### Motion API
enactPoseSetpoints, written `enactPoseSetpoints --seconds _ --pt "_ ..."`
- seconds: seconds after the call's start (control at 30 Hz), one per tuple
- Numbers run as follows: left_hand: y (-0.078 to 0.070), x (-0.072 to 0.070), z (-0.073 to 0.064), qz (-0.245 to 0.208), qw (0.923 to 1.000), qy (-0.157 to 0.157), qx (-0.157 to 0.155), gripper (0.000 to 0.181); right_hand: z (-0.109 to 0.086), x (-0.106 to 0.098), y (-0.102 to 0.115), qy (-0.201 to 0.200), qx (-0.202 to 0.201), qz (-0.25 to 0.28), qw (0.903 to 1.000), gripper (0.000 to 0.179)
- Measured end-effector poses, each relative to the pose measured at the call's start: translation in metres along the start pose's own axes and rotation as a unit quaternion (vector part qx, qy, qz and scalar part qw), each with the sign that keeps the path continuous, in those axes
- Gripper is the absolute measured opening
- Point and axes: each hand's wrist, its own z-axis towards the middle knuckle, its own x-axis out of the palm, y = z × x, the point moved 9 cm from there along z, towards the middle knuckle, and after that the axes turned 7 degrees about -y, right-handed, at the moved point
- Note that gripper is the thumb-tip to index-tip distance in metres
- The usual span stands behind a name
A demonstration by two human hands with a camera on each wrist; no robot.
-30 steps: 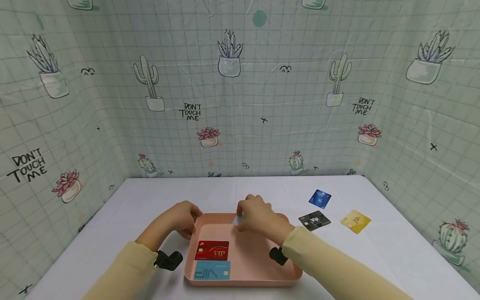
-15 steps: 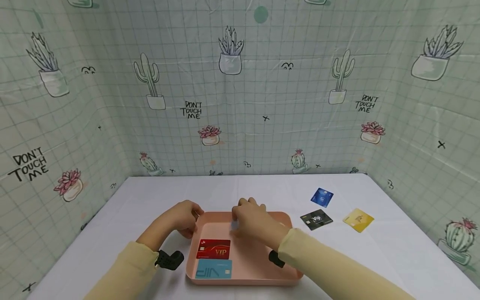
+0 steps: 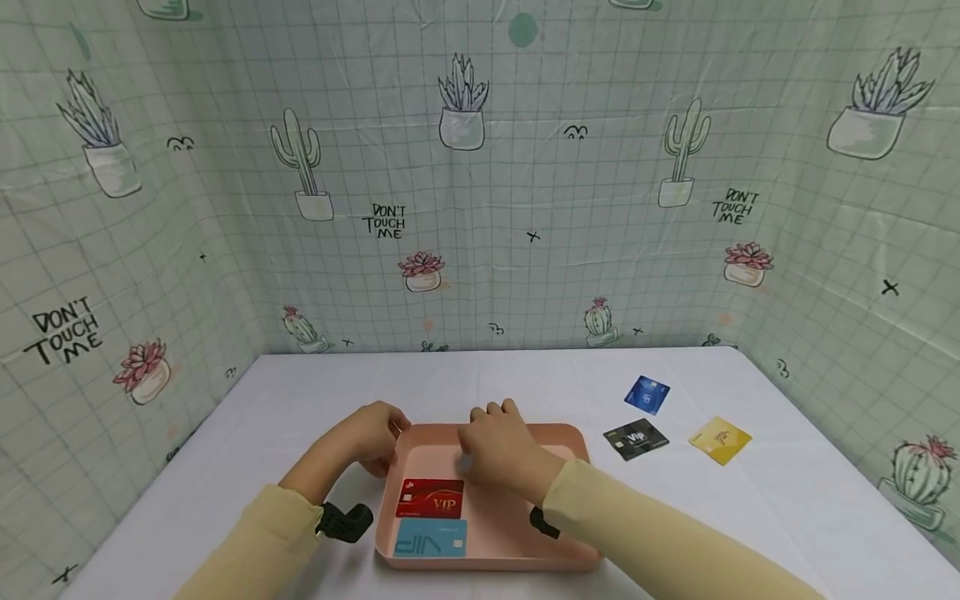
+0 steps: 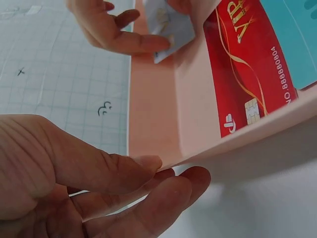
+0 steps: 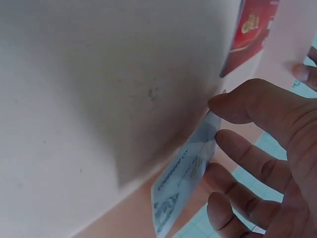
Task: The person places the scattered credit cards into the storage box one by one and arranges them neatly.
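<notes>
My left hand [image 3: 375,435] pinches the far left corner of a pink tray [image 3: 487,563], thumb on the rim and fingers beneath it, as the left wrist view shows. With thumb and fingertips, my right hand [image 3: 501,448] pinches a silver-grey card [image 5: 185,176], held tilted over the far part of the tray. In the head view that hand hides most of the card. Inside the tray at the left lies a red VIP card [image 3: 430,498]. Directly in front of it is a light blue VIP card [image 3: 431,537].
To the right of the tray, a dark blue card [image 3: 647,395], a black VIP card [image 3: 636,439] and a gold card [image 3: 720,440] lie apart on the white table [image 3: 315,379]. A patterned cloth [image 3: 465,200] stands around the table's back and sides.
My right hand has moved a little left and nearer within the tray, bringing the silver-grey card closer to the red card. My left hand stays at the tray's corner.
</notes>
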Motion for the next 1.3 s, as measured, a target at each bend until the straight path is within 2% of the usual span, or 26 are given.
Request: enactPoseSetpoints --seconds 0.2,0.47,0.63,0.77,0.9,1.0,1.17,1.3 --pt "-0.002 0.002 -0.001 -0.012 0.9999 0.004 0.008 0.046 -0.001 0.004 0.001 -0.002 0.0 -0.018 0.9998 0.016" --pt "-0.001 0.004 0.001 -0.015 0.9998 0.003 0.009 0.045 -0.003 0.007 -0.002 0.001 0.007 -0.011 0.9999 0.014" --pt "-0.001 0.005 -0.001 -0.022 0.9997 0.007 0.008 0.044 -0.013 0.006 -0.012 0.018 0.037 0.033 0.9986 0.017" --pt "0.0 0.004 0.0 -0.01 0.9999 0.009 0.007 0.047 -0.023 0.002 -0.023 0.025 0.052 0.06 0.9965 0.022" --pt "0.002 0.001 0.001 -0.003 0.9999 0.011 0.009 0.049 -0.028 0.005 -0.032 0.034 0.043 0.058 0.9968 0.018" --pt "0.002 0.002 0.001 -0.01 0.9998 0.015 0.012 0.049 -0.03 0.008 -0.035 0.037 0.027 0.032 0.9985 0.014" --pt "0.002 0.003 0.0 -0.01 0.9996 0.02 0.017 0.046 -0.032 0.009 -0.032 0.019 -0.008 -0.023 0.9995 0.013" --pt "0.002 0.004 0.0 -0.009 0.9996 0.022 0.014 0.045 -0.03 0.01 -0.027 0.019 -0.021 -0.03 0.9991 0.014"
